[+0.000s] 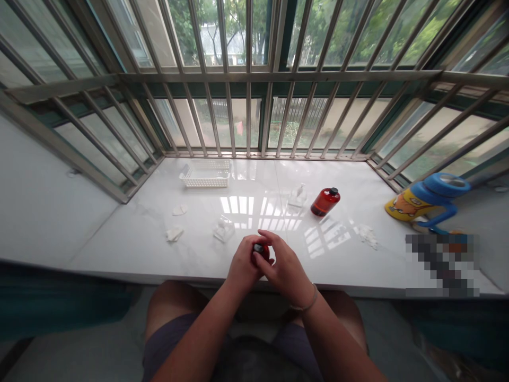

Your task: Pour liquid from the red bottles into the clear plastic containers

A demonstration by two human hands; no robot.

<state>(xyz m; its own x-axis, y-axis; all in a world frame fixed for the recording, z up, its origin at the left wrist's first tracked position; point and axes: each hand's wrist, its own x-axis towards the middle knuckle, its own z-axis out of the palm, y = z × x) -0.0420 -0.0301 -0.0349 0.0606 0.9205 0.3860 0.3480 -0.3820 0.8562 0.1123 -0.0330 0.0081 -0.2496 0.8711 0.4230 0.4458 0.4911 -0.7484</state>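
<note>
From my end of the feed, I have both hands together at the near edge of the white counter [131, 249], in the middle. Between them sits a small red bottle [261, 251] with a dark cap, mostly covered by fingers. The left hand [243, 261] is wrapped around its left side; the right hand [285, 260] grips it from the right, thumb against the front and forefinger arched past the cap (a thin bracelet [308, 303] circles that wrist).

Just left of the hands and a little farther, I see a clear piece [224, 229], its exact shape hard to make out. Farther off to the right, a clear pump bottle [297, 197] is just beside a larger red bottle [325, 202] with a black cap. White scraps [174, 234] lie on the left, and a white pile [366, 235] on the right. A white basket [205, 183] is at the far left, by the window bars [248, 116]. At the far right is a blue and yellow flask [425, 199] with a handle.
</note>
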